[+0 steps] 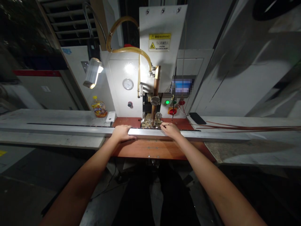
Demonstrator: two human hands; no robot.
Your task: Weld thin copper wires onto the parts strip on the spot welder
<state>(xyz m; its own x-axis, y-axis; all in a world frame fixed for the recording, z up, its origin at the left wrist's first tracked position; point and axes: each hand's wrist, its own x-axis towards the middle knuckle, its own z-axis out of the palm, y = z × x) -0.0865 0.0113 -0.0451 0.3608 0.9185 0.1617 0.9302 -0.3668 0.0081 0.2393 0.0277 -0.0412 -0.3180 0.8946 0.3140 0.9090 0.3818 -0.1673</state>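
A long silver metal bar (pixel 150 133) lies crosswise along the front of the machine, with a thin dark strip (pixel 70 125) running along its far edge. My left hand (pixel 121 133) grips the bar left of the centre, fingers over its top and thumb along its front. Just right of the machine's copper-coloured upright rod (pixel 154 91), my right hand (pixel 171 130) is closed in a pinch by the strip. Whatever sits between its fingertips is too small to make out. The rod's lower end meets a small metal fixture (pixel 148 121) between my hands.
A lit lamp (pixel 93 73) hangs at the left. A bottle (pixel 99 107) and a white device (pixel 111 117) stand behind the bar. To the right lie a black phone (pixel 197 118) and thin copper-coloured rods (pixel 246 127). The reddish-brown work surface (pixel 141 150) ends near my legs.
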